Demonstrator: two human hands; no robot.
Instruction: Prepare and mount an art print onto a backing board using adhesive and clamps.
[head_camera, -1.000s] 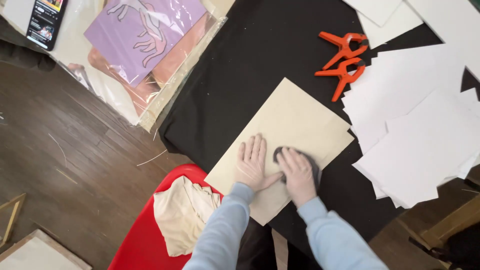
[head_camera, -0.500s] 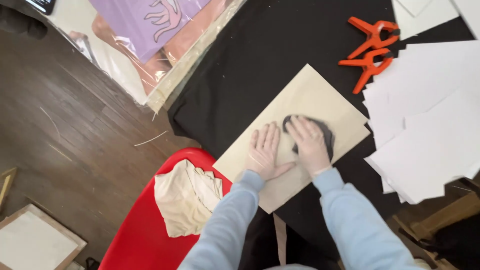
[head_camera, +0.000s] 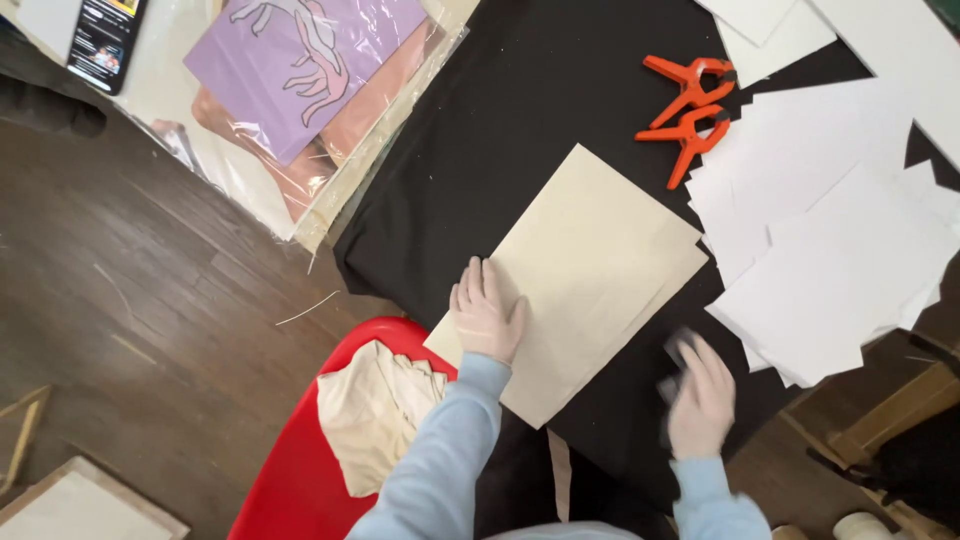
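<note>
Bare black desk (head_camera: 520, 130) is lying open beyond the beige sheets (head_camera: 590, 270); orange clamps (head_camera: 690, 105) and white papers (head_camera: 830, 240) are crowding its right edge.

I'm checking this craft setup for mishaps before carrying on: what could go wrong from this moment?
1. Only the left hand pins the beige paper sheets near one corner, so the stack may skew on the black cloth.
2. The right hand, blurred and holding a small dark object I cannot identify, is close to the loose white paper sheets and could knock them off the edge.
3. The orange spring clamps touching the white sheets might crease them.
</note>
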